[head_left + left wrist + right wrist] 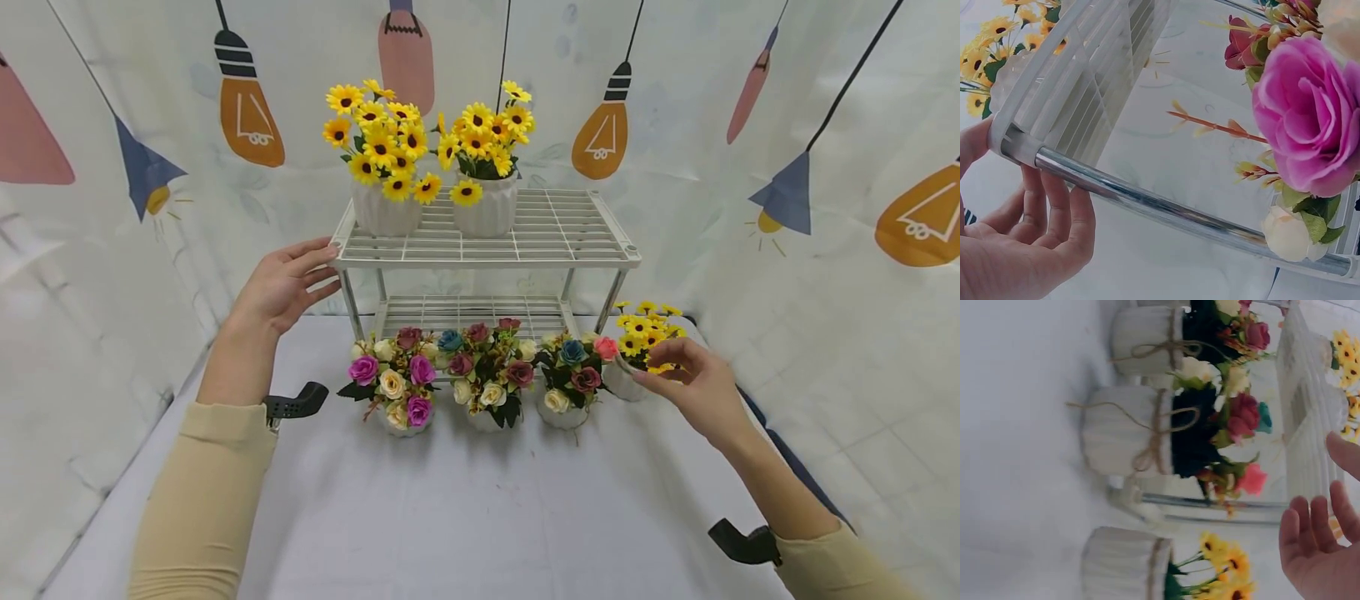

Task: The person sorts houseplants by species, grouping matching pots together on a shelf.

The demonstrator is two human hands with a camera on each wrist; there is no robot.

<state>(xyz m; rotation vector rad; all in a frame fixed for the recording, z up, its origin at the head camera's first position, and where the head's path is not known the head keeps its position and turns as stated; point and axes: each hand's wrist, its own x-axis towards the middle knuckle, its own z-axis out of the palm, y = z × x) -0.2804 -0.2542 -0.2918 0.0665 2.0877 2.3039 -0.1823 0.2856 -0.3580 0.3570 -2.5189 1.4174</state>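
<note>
My left hand (288,279) is at the front left corner of a white two-tier wire rack (558,263). In the left wrist view a digit touches the corner, and the loosely bent fingers (1082,219) lie beside the chrome post (1147,203). My right hand (697,387) holds nothing and hovers at the right, its fingers loosely bent, overlapping a pot of small yellow flowers (641,329) in the head view. The right wrist view shows this hand (1325,544) apart from that white pot (1122,565), which stands on the table.
Two white pots of yellow sunflowers, a left one (386,208) and a right one (486,207), stand on the top tier. Before the rack are three pots of roses: left (392,383), middle (492,396) and right (573,379). A patterned curtain (675,83) hangs behind the white-covered table (480,517).
</note>
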